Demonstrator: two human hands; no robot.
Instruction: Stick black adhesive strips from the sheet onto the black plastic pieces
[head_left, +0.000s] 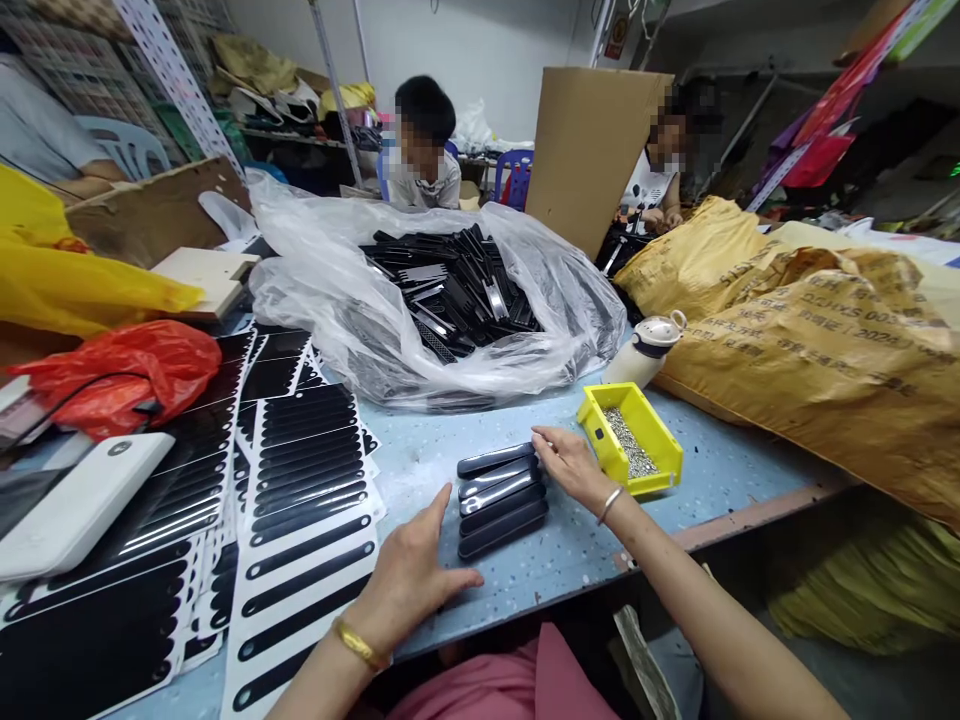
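- Your right hand [571, 462] lies flat with the fingers loosely spread; the fingertips touch the right ends of the row of black, glossy, oblong plastic strips [501, 498] lined up side by side on the pale blue speckled table [450, 450]. It clamps nothing. It seems to be squaring the row's ends.
- Your left hand [409, 580] rests open on the table just left of the row, thumb pointing toward it, holding nothing and apparently not touching the strips. It looks placed as a stop on that side.
- The small yellow plastic bin of tiny metal bits [631, 441] sits just beside your right hand.
- White backing sheets of black oblong stickers [307, 480] fan out near your left hand.
- The clear plastic bag of black parts [450, 290] lies beyond the row.
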